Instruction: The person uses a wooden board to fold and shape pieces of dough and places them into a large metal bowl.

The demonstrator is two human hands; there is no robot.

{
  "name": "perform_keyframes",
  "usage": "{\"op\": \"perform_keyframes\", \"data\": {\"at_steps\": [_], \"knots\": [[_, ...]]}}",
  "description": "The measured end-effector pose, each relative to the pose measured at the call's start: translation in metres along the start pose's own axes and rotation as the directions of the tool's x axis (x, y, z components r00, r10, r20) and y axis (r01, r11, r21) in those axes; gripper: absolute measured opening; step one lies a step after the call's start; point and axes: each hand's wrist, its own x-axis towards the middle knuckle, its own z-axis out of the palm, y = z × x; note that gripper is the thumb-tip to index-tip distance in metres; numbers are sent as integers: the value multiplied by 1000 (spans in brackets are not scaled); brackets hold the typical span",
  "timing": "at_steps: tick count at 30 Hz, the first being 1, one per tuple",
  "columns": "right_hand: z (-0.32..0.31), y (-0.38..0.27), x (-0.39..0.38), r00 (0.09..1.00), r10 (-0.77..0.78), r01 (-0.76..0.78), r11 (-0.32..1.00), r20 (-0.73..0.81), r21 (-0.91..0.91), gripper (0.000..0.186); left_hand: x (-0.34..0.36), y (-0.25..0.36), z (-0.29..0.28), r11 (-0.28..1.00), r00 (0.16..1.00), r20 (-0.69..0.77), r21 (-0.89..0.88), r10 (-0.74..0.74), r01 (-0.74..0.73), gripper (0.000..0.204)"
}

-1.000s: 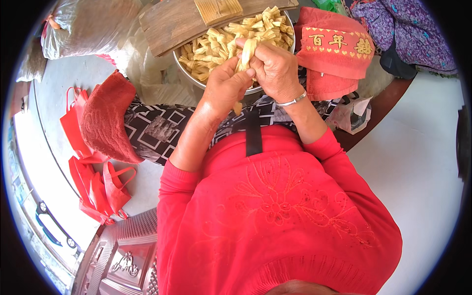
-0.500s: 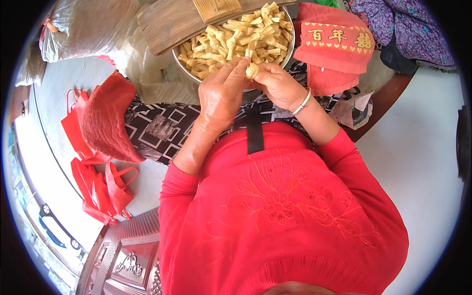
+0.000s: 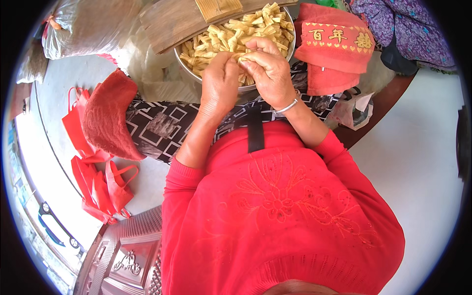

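A round metal basin (image 3: 291, 44) full of knotted pale yellow pieces (image 3: 265, 22) sits in front of me at the top of the view. Over its near side, my left hand (image 3: 220, 81) and my right hand (image 3: 270, 78) meet, both with fingers closed on a small yellow piece (image 3: 241, 58), mostly hidden between them. My left thumb and fingers point away from me; my right thumb presses toward the left hand, its forefinger bent above. Wooden boards (image 3: 177, 27) lie across the back left of the basin.
A folded red towel (image 3: 334, 69) lies right of the basin, purple patterned fabric (image 3: 403, 34) beyond it. At left are plastic sacks (image 3: 83, 29), a red cloth (image 3: 108, 113) on my patterned leg and red bags (image 3: 98, 191). A carved brown panel (image 3: 128, 255) stands at lower left.
My hands have turned and shifted around the yellow piece. Since half a second ago, my right hand has risen, its fingers higher over the pile, and the piece is now more covered.
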Motion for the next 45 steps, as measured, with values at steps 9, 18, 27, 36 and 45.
{"op": "perform_keyframes", "data": {"at_steps": [9,18,27,36,45], "knots": [[-15,14,10,981,175,-191,892,78,410,24,-37,-13,-41,990,998,45,137,40,-46,16],[-41,-23,20,901,234,-183,969,365,-168,22,-17,6,-36,607,836,165,617,523,-501,13],[-9,-4,12,866,382,-472,836,322,278,21,-11,5,-20,418,673,297,597,677,-684,15],[-7,4,6,942,208,-190,977,263,-94,23,-15,-2,-24,476,803,197,717,563,-510,16],[-5,7,11,940,-56,129,972,336,-199,19,-27,12,-26,863,972,120,446,202,-235,10]]}}
